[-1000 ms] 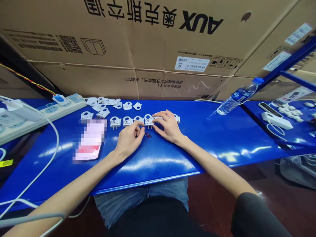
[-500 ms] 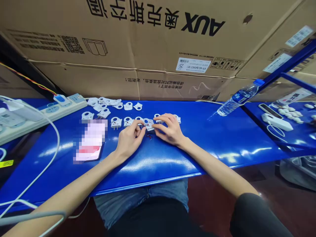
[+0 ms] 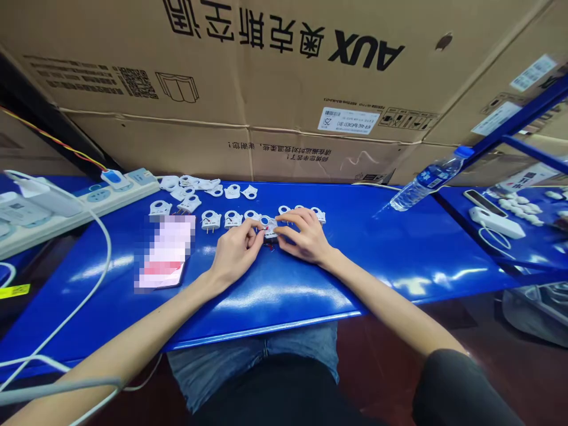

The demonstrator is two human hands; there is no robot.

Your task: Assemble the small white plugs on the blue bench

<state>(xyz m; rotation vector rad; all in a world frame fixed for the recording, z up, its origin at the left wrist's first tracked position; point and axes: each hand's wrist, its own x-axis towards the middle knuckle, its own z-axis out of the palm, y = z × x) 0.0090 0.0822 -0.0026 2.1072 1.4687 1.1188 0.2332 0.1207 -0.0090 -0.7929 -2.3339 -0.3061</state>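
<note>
Pinching one small white plug part (image 3: 269,226) between them, left hand (image 3: 233,251) and right hand (image 3: 306,239) fingers hide most of it.

White plug part (image 3: 268,226) — small, tilted (partly hidden) — held over the blue table (image 3: 399,248).

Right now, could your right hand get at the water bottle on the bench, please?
Probably yes: only bare blue bench lies between the right hand and the water bottle, though it now holds a white plug.
</note>
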